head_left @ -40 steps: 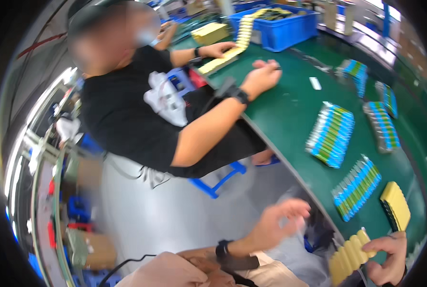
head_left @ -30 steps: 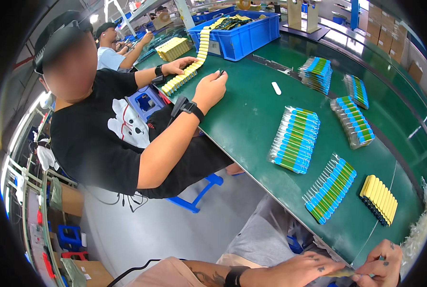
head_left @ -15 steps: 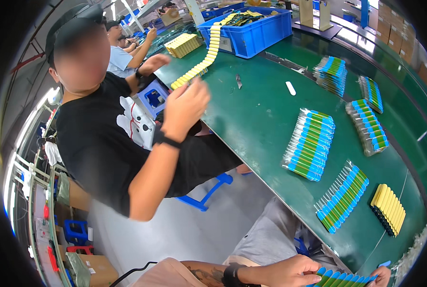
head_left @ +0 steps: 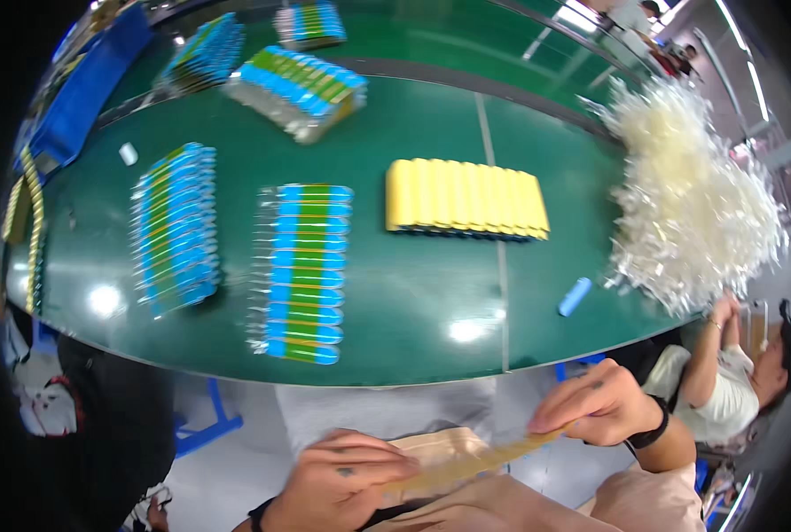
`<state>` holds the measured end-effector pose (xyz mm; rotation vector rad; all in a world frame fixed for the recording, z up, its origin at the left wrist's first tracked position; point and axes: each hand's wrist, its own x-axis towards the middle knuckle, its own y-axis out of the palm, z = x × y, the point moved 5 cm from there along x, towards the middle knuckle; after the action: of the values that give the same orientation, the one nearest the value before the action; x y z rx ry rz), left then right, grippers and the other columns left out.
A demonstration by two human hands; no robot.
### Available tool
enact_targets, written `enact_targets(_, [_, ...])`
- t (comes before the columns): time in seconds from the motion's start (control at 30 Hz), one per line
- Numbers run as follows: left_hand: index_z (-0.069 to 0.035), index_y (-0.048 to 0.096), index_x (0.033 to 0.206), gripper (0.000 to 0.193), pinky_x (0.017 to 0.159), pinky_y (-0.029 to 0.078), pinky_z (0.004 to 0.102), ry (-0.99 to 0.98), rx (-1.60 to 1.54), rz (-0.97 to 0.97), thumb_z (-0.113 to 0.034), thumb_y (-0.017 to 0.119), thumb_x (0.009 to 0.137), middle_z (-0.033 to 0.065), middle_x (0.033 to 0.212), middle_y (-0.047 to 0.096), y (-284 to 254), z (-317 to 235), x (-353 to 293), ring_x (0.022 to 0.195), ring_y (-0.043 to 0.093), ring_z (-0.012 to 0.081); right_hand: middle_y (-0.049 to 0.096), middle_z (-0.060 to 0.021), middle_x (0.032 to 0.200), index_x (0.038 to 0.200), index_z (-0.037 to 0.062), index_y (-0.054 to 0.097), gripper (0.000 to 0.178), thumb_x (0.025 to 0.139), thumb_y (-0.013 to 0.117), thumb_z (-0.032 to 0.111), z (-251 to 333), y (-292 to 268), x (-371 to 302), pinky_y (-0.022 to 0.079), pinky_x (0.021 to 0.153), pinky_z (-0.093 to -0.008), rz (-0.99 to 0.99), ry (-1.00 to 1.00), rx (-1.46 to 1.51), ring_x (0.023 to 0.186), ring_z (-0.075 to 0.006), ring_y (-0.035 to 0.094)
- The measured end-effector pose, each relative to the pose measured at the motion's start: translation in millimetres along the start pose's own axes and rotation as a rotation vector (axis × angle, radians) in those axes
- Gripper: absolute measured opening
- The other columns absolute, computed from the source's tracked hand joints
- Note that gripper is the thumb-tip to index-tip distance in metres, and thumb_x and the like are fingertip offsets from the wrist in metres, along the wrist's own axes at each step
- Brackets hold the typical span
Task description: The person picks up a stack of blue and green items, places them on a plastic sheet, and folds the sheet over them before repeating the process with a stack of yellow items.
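A yellowish strip (head_left: 475,463) stretches between my hands in front of my lap, low in the picture and blurred by motion. My left hand (head_left: 347,483) is closed on its left end. At the right, higher end, my right hand (head_left: 604,403) pinches the strip between thumb and fingers. Beyond my hands, on the green table, lies a row of joined blue-and-green pieces (head_left: 309,275) with clear film tails. A folded yellow stack (head_left: 466,197) with a dark lower edge rests right of that row. A small blue piece (head_left: 575,297) lies nearer the right hand.
More blue-and-green stacks (head_left: 178,226) lie on the green table (head_left: 413,328) at left and far back. A heap of clear film scraps (head_left: 697,204) covers its right end. A blue bin (head_left: 94,84) stands far left. Other people sit at both sides, including one at right (head_left: 724,372).
My view has swung right, away from the neighbour in black and toward the film heap. My hands now appear nearer the middle, and the strip's yellowish side shows instead of blue and green.
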<state>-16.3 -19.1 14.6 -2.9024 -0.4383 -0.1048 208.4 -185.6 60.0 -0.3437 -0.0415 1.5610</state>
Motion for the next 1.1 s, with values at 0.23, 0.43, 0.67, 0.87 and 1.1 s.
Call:
enact_targets(0.23, [-0.020,0.073,0.100,0.025,0.084,0.048,0.0352,0.404,0.715,0.011,-0.017,0.070,0.076,-0.0052,0.116,0.068,17.5,-13.5,28.2,0.102,0.060,0.0203,0.073,-0.0135,0.098,0.093,0.0005,0.075,0.027,0.070,0.066,-0.010,1.4,-7.4,-32.9,0.059,0.079,-0.0380,-0.224,-0.409,-0.580,0.095,-0.0303,0.072])
enact_targets(0.43, [-0.019,0.074,0.101,0.021,0.086,0.047,0.0373,0.556,0.914,-0.067,-0.018,0.069,0.081,-0.0029,0.118,0.067,20.7,-8.5,67.7,0.105,0.059,0.0227,0.072,-0.0120,0.099,0.094,0.0037,0.071,0.015,0.079,0.072,0.002,-13.8,-14.2,-33.5,0.055,0.088,-0.0451,-0.324,-0.513,-0.974,0.098,-0.0283,0.072])
enact_targets(0.67, [-0.015,0.073,0.108,0.024,0.097,0.043,0.0433,0.475,1.005,0.141,-0.016,0.065,0.084,0.0005,0.123,0.065,33.0,10.3,69.1,0.111,0.058,0.0261,0.071,-0.0095,0.104,0.094,0.0044,0.071,0.018,0.077,0.070,0.002,-48.7,-11.8,-36.1,0.052,0.095,-0.0480,-0.276,-0.448,-1.140,0.106,-0.0260,0.069])
enact_targets(0.87, [-0.013,0.071,0.110,0.035,0.099,0.041,0.0467,0.422,0.995,0.121,-0.022,0.067,0.076,0.0041,0.126,0.063,37.7,15.9,64.0,0.113,0.056,0.0286,0.069,-0.0124,0.108,0.096,0.0028,0.070,0.023,0.073,0.069,0.002,-31.6,-51.6,-27.0,0.051,0.093,-0.0453,-0.314,-0.340,-0.873,0.100,-0.0306,0.067])
enact_targets(1.1, [-0.007,0.069,0.109,0.045,0.087,0.048,0.0436,0.493,0.641,0.062,-0.033,0.066,0.072,0.0081,0.111,0.066,29.2,-14.9,72.6,0.101,0.061,0.0285,0.065,-0.0113,0.106,0.098,0.0047,0.062,0.030,0.071,0.076,0.003,-48.1,-74.1,-16.5,0.050,0.086,-0.0422,-0.470,-0.230,-1.211,0.105,-0.0309,0.062])
